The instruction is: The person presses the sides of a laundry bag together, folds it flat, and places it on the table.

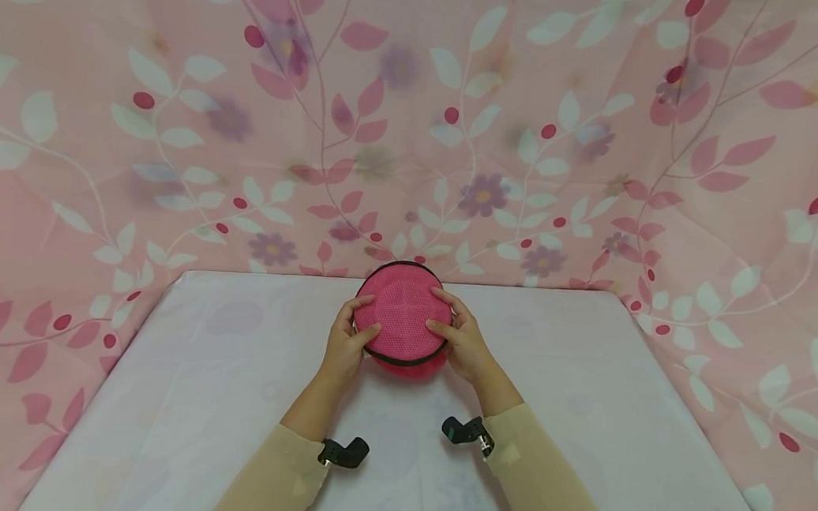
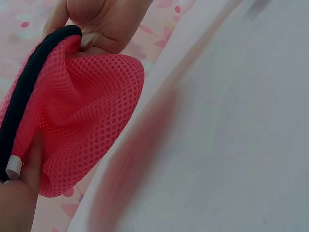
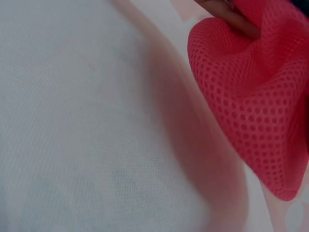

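Note:
A round pink mesh bag (image 1: 403, 318) with black edging is held up between my two hands, its flat round face tilted toward the head camera. My left hand (image 1: 347, 345) grips the left side of the rim, with the thumb on the mesh face. On the opposite side my right hand (image 1: 470, 345) holds the rim, thumb and a finger lying on the face. In the left wrist view, the soft pouch (image 2: 96, 106) of the bag bulges below the black trim (image 2: 29, 92), and a small white tab (image 2: 14, 166) shows beside my left fingers. Its shadow falls on the cloth underneath.
A white-covered table (image 1: 243, 386) lies under my hands. Pink fabric with a leaf and flower print (image 1: 418, 129) hangs behind it and along both sides. Small black wrist cameras (image 1: 345, 452) sit at the cuffs of my beige sleeves (image 1: 272, 475).

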`<state>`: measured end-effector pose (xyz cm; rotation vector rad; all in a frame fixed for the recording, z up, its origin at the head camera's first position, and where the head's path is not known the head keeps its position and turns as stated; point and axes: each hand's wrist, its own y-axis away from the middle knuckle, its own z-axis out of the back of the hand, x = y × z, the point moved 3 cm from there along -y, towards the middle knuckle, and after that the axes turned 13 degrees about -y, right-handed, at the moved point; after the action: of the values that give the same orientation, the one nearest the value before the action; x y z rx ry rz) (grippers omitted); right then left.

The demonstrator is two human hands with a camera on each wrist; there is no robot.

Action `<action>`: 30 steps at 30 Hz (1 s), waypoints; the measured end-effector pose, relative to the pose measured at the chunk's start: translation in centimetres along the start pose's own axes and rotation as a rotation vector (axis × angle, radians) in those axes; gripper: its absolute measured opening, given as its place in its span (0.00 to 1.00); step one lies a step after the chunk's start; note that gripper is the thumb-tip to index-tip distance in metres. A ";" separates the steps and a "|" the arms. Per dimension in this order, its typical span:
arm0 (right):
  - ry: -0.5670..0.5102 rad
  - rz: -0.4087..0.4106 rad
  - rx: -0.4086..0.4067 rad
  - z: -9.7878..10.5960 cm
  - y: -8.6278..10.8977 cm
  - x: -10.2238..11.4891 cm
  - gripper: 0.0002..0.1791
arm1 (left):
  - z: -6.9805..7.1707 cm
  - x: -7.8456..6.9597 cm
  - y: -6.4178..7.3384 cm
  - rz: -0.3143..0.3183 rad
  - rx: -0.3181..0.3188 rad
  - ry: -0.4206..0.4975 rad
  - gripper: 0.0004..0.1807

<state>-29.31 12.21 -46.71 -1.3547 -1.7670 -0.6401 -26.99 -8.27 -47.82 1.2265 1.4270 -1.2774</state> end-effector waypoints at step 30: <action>-0.064 -0.011 -0.076 0.2 -0.5 -0.3 0.32 | 0.5 0.4 -0.1 0.143 0.046 -0.013 0.36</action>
<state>-29.83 12.06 -47.04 -1.4321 -1.8186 -0.6823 -27.20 -8.71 -48.30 1.3235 1.2831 -1.2236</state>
